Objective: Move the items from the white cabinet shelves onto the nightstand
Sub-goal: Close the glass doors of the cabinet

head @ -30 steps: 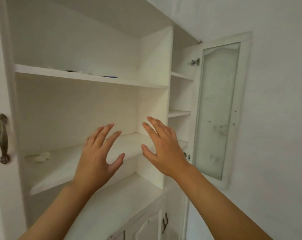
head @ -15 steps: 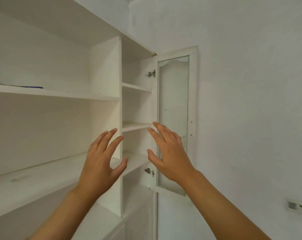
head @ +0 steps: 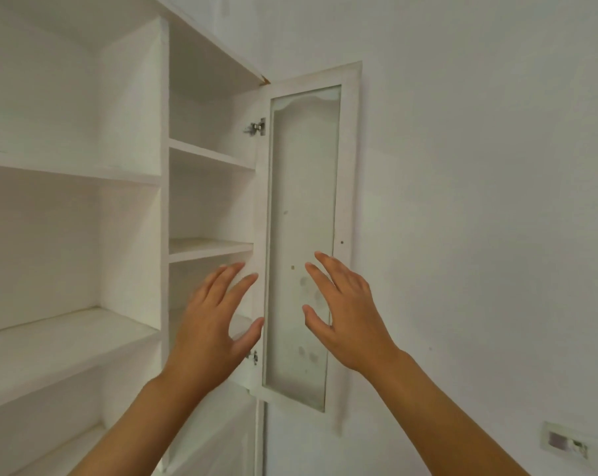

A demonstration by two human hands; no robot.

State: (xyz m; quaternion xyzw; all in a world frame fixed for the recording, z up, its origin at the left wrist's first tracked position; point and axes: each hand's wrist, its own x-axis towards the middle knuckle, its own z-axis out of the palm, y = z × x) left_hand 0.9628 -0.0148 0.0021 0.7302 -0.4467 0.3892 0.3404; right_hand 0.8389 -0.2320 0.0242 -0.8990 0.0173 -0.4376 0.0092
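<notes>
White painted walls [head: 479, 166] stand smooth and plain around a tall white cabinet [head: 132, 97] with flat wooden shelves [head: 67, 341]. No item shows on any shelf I can see, and no nightstand either. A narrow door [head: 304, 235] hangs open, its cloudy glass pane smudged, with a small shiny metal hinge [head: 256, 127] near its top. The person's left hand [head: 211, 324] and right hand [head: 349, 317] are raised side by side, apart, fingers spread and straight, holding nothing. A small wall socket [head: 565, 443] sits low on the right.

Probably a home room, white built-in cabinet [head: 132, 207], glass-paned door [head: 302, 242] (smudged), plain wall [head: 479, 201], wall socket [head: 565, 443]
</notes>
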